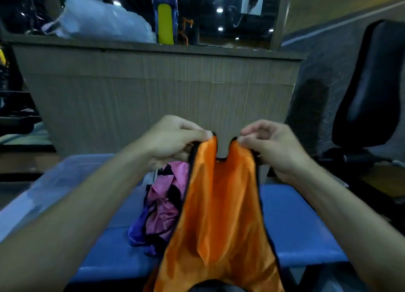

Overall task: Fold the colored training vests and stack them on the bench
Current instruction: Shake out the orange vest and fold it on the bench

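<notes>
A yellow bottle [165, 17] stands behind the cardboard box [153, 90].

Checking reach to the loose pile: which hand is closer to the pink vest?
Left. The left hand pinches the orange vest's strap right above the pink vest; the right hand holds the other strap, beyond the orange vest.

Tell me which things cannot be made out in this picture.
- Head view: the shiny orange vest with black trim is cut off by the bottom edge.
- The crumpled pink and purple vests are partly hidden behind it; their number is unclear.
- The blue padded bench is partly covered.
</notes>
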The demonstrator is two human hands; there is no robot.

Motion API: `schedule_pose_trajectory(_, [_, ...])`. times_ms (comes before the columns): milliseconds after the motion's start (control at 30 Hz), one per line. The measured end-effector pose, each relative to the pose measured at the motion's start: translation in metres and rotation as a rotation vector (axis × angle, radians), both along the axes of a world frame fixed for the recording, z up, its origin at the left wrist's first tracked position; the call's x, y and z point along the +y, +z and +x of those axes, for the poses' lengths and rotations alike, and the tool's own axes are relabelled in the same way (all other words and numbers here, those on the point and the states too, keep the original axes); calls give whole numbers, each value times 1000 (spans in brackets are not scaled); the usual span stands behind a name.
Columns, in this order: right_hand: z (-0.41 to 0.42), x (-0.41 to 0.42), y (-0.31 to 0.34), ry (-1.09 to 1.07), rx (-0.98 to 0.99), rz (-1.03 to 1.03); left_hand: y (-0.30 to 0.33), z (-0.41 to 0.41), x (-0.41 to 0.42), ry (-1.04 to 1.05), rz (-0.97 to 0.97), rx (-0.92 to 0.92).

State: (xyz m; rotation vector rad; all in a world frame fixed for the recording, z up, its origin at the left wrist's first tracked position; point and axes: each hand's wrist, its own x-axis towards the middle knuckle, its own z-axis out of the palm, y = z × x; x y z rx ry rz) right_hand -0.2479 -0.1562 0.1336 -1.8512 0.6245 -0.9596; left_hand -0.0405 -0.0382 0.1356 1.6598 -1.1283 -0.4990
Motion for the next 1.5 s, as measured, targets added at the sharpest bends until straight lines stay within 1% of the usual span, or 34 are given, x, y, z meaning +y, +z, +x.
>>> schedule_pose_trajectory(67, [18,21,0,52,-27,-12,3,-21,6,-12,-49,76])
schedule_pose_trajectory(100, [24,26,0,41,-32,-32,0,-34,9,-34,-51,122])
schedule_pose_trajectory(167, [31,29,-1,-10,-12,-84,-3,-48,13,-9,-76,170])
schedule_pose_trajectory(233, [32,32,1,-51,24,-120,-6,-46,14,21,-83,242])
schedule_pose_trajectory(367, [33,35,6,-112,80,-224,-3,-50,15,21,-48,301])
schedule_pose_trajectory(433, [32,32,9,-125,93,-282,0,-53,14,24,-46,310])
schedule_pose_trajectory(567, [26,25,18,-156,117,-345,10,-54,11,38,-66,232])
schedule_pose_trajectory(733, [24,19,22,-166,119,-387,18,-60,-2,24,-57,247])
schedule_pose_trajectory(800, [24,15,21,-143,121,-407,23,-60,-5,-14,-61,310])
schedule_pose_trajectory(933, [17,5,21,-113,151,-458,33,-58,-4,-138,-46,536])
schedule_pose_trajectory(1000, [13,0,20,-127,145,-499,35,-58,-3,-218,-4,570])
schedule_pose_trajectory(1067, [9,-5,18,-106,114,-509,35,-59,0,-281,20,510])
schedule_pose_trajectory(1100, [4,-9,18,-72,91,-471,34,-59,2,-276,3,431])
schedule_pose_trajectory(1133, [-3,-12,19,-18,63,-407,33,-57,5,-245,-41,326])
schedule_pose_trajectory(1200, [-18,-18,26,118,14,-288,28,-50,11,-161,-192,117])
schedule_pose_trajectory(1300, [-35,-29,38,248,8,-269,13,-30,18,-89,-385,-119])
schedule_pose_trajectory(1367, [-39,-34,44,278,10,-264,1,-24,22,-109,-423,-259])
schedule_pose_trajectory(1500, [-37,-32,55,319,49,-318,-19,-26,25,-200,-369,-343])
